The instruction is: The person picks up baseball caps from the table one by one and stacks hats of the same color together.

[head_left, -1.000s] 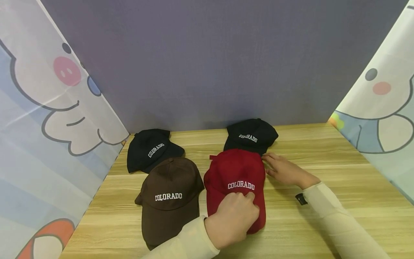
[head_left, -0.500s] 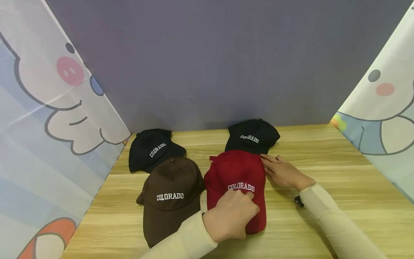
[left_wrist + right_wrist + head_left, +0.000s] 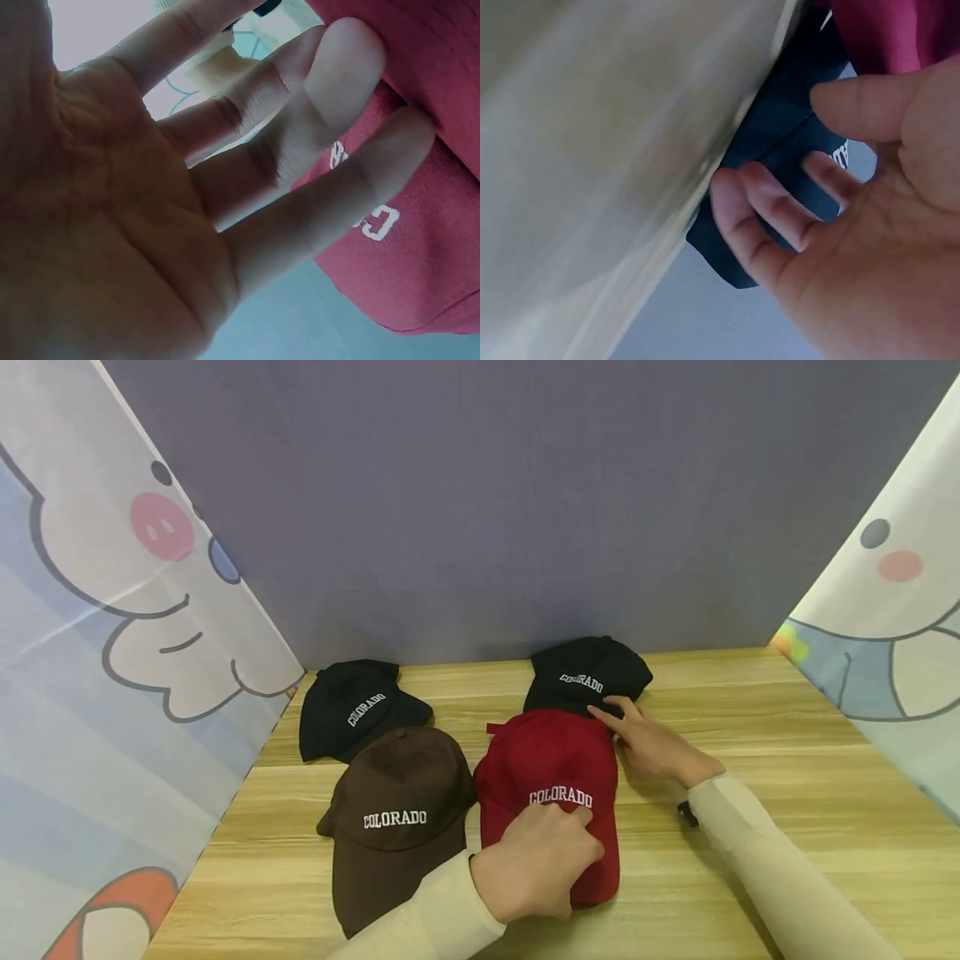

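A red cap (image 3: 555, 752) lettered COLORADO lies in the middle of the table, brim towards me. Over its brim is my left hand (image 3: 538, 860), and the left wrist view shows its fingers (image 3: 330, 202) mostly straight against the red cloth. My right hand (image 3: 660, 739) is at the red cap's right edge, its upper fingers over the brim of a black cap (image 3: 588, 672) behind. In the right wrist view its thumb and slightly bent fingers (image 3: 739, 210) are apart, with nothing pinched between them. Whether they touch the black brim, I cannot tell.
To the left lies a brown cap (image 3: 397, 852), brim towards me. Behind it is another black cap (image 3: 356, 706). The wooden table (image 3: 787, 777) ends at a grey back panel (image 3: 480, 510). Cartoon-printed cloths (image 3: 90, 693) stand on both sides.
My right hand has moved from the red cap's right edge slightly up and left, over the black cap's brim, its fingers spreading. The left hand stays on the red brim.
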Demonstrator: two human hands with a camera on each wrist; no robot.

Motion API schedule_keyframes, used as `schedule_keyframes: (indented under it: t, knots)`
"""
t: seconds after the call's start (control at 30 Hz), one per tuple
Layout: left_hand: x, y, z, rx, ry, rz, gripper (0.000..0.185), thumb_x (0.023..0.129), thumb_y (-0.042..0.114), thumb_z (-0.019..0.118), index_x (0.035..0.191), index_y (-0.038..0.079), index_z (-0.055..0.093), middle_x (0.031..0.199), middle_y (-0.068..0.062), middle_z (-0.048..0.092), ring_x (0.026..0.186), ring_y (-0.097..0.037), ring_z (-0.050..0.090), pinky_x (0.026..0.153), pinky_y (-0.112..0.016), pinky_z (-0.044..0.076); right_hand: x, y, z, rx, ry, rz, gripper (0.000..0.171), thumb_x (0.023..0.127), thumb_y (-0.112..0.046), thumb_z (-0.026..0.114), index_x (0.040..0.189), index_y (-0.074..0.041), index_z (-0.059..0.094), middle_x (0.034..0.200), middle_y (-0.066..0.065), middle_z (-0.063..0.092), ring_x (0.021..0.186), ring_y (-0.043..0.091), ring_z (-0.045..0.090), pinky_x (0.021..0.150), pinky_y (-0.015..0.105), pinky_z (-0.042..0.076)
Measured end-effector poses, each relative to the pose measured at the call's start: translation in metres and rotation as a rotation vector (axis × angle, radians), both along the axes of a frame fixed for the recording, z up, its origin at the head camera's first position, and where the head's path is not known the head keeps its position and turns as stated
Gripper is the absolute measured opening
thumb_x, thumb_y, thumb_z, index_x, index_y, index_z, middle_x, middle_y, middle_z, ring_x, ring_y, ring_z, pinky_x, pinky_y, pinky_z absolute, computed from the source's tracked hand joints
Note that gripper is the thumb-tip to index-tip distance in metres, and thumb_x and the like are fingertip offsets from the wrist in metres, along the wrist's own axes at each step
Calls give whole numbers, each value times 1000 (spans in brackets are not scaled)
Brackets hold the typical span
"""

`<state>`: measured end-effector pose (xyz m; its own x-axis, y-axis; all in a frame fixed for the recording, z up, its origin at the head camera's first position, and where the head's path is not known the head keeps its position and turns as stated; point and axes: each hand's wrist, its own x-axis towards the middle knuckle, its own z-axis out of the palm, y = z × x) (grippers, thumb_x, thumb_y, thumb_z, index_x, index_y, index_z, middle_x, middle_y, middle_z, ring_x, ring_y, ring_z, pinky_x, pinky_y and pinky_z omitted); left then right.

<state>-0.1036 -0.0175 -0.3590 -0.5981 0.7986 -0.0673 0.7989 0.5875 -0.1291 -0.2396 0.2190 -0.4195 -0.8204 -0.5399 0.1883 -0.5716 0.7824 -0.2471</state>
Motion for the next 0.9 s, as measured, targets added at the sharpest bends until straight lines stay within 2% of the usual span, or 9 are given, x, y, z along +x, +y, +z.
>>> schedule_keyframes:
  t: [0.17,0.27,0.37,0.43,0.53,0.67,0.73,0.8,0.9]
  knots:
    - [2,1,0,-21,-49,25,42,63,43,94,101,41,76,101,9,64,70,-10,62,57,-27,51,-10,-4,6,-17,75,5,65,92,9,52,154,-8,44,161,21,29,109,45,49,69,39,50]
    - [1,0,2,-17,-107,47,43,66,42,92,106,39,76,107,8,65,73,-9,62,60,-27,52,-16,-9,9,-32,79,-4,66,93,8,54,156,-9,42,164,22,25,100,39,48,73,44,50]
    - [-3,-2,4,14,-134,39,40,74,42,88,111,36,75,104,9,65,76,-6,61,61,-25,51,-21,-11,10,-25,68,-27,66,94,7,55,156,-9,41,165,23,23,101,39,50,75,47,50]
    - [-7,-3,5,51,-99,20,38,80,43,84,115,33,74,104,8,66,80,-5,61,64,-23,52,-24,-12,9,-16,58,-46,66,94,6,54,157,-9,40,165,23,23,102,43,52,74,48,51]
    - [-14,-6,8,132,14,21,41,85,44,79,122,30,70,104,6,63,88,-8,57,69,-22,51,-27,-12,8,-16,35,-70,66,94,5,54,157,-8,38,165,23,24,106,50,56,76,52,53]
    - [-24,-10,9,243,175,121,56,85,43,79,136,31,61,122,-1,57,109,-18,52,84,-34,53,-29,-11,8,-29,4,-94,65,96,1,55,158,-7,36,163,24,25,116,58,55,91,64,51]
    - [-28,-13,8,257,190,189,64,84,43,80,143,33,56,135,-5,55,121,-24,51,93,-43,54,-29,-9,7,-37,-11,-107,65,97,-2,58,158,-6,35,162,24,25,121,59,52,97,67,48]
    - [-31,-15,8,232,170,244,71,84,46,81,148,35,52,148,-9,49,134,-31,47,100,-52,52,-30,-6,8,-47,-31,-122,64,98,-6,60,158,-5,35,161,25,26,123,60,50,100,68,45]
    - [-33,-16,7,187,128,277,78,83,48,81,152,37,47,156,-11,44,141,-36,44,103,-57,51,-30,0,9,-55,-60,-140,64,100,-11,61,157,-3,34,158,27,27,125,60,48,102,69,43]
